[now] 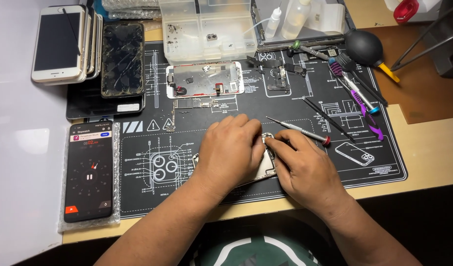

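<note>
An opened phone body [266, 167] lies on a black printed work mat [379, 167], mostly hidden under my hands. My left hand [231, 148] lies over it, palm down, pressing it to the mat. My right hand [302, 165] rests at the phone's right edge with fingertips pinched at its top corner; whether they hold a small part I cannot tell. A thin screwdriver with a red cap [298, 129] lies just beyond my right hand. A detached screen panel [204, 79] lies face down further back on the mat.
A phone showing a stopwatch [89, 170] lies on bubble wrap at the left. Stacked phones [64, 42] and a cracked one [122, 59] sit back left. A clear parts box [206, 29], bottles, a black air blower [364, 47], tweezers and purple-handled tools [359, 101] lie behind and right.
</note>
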